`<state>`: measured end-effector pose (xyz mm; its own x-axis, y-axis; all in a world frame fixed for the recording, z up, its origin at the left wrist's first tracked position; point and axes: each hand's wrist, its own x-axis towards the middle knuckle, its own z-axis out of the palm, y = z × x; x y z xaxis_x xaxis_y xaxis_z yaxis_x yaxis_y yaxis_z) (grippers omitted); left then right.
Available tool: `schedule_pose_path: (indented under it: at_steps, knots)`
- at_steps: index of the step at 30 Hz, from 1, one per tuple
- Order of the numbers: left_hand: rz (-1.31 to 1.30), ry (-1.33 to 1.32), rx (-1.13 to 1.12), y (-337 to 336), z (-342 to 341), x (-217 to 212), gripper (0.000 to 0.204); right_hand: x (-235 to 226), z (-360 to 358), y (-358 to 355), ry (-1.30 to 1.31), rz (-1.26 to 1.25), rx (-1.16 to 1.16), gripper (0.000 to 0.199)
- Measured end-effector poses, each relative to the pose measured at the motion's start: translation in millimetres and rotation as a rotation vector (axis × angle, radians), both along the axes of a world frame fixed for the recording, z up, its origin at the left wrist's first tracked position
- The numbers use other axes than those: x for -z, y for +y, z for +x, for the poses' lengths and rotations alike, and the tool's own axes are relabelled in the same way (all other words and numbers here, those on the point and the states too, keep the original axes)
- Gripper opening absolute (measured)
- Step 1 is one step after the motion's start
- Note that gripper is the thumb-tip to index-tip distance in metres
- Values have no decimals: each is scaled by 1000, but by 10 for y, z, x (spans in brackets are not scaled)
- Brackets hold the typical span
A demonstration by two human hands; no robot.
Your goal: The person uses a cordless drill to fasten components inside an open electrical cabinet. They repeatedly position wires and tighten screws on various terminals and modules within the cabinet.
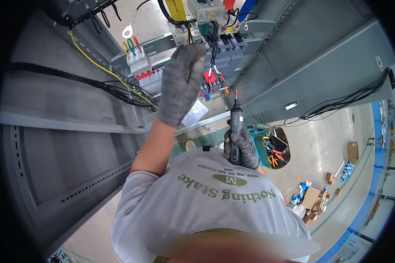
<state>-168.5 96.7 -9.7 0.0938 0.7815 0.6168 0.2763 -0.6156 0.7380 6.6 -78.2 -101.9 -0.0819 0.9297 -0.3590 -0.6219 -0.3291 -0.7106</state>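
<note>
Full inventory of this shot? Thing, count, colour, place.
Cabinet: one, grey, around the work
Flat strips: three, yellow, red, blue, top centre
Terminal block: one, white, left of left hand
Yellow-green wire: one, upper left
Black wire bundles: at least two, left and right
Bin: one, green, right of right hand
Pliers: count unclear, orange handles, in bin
Cardboard boxes: several, brown, right floor
Power screwdriver: one, dark grey, in right hand
Shirt: one, white, bottom centre
Gloved hands: two, grey, centre
</note>
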Motion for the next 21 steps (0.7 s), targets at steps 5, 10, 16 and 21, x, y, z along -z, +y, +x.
schedule_pose_path:
  at_steps: [5, 10, 16, 21]
  knots:
    - [5, 171, 19, 167, 220, 121, 26, -88, 117, -66, -85, 54, -28, 44]
    - [88, 200, -63, 83, 287, 56, 25, -134, 364, -104, -57, -26, -78, 44]
    - [419, 368, -369, 363, 105, -210, 23, -800, 439, 139, -46, 233, -183, 42]
    - [467, 401, -356, 311, 40, -309, 23, -672, 487, 268, -202, 208, -306, 44]
